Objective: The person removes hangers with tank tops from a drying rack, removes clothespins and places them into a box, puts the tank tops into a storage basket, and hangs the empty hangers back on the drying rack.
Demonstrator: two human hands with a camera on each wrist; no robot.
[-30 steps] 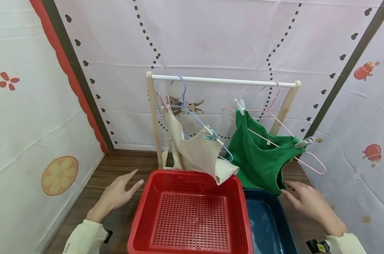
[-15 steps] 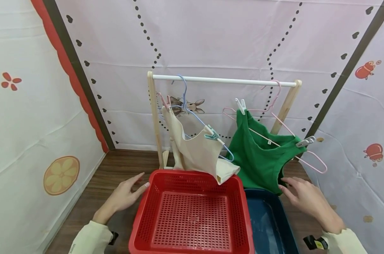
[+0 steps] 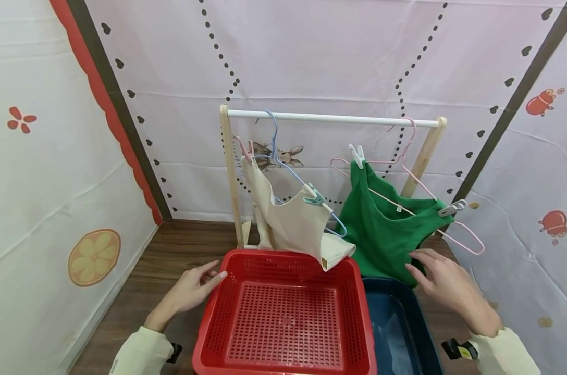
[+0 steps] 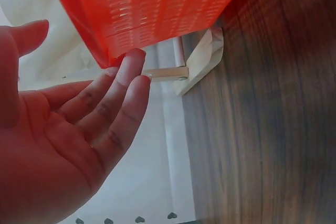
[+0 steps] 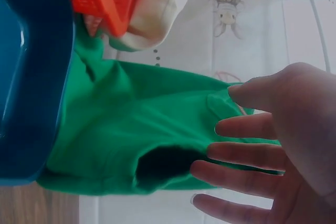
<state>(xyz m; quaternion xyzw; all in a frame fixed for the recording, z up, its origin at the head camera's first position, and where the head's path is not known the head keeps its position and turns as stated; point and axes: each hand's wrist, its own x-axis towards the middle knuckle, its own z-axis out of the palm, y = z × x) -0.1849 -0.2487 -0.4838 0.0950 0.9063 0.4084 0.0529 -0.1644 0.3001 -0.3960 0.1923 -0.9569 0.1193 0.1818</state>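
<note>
My left hand [image 3: 185, 292] is beside the upper left rim of a red perforated basket [image 3: 283, 325], thumb extended toward that rim. In the left wrist view its fingers [image 4: 119, 121] are loosely bent below the basket's corner; contact is unclear. My right hand [image 3: 445, 284] is at the lower right of a green sleeveless top [image 3: 382, 239], fingers spread and holding nothing. Clips [image 3: 452, 208] fasten this top to a pink hanger [image 3: 410, 138]. A cream top [image 3: 288, 221] hangs from a blue hanger [image 3: 275, 135], its lower edge over the basket's back rim.
A wooden rack with a white rail [image 3: 332, 119] stands behind the baskets and bears both hangers. The dark blue tray [image 3: 396, 328] lies right of the red basket, partly covered by it. Printed cloth walls enclose the brown wood-grain tabletop [image 3: 189, 237].
My left hand has moved right, up to the red basket's rim. The right hand has shifted slightly up and left along the green top. Both tops still hang on the rack.
</note>
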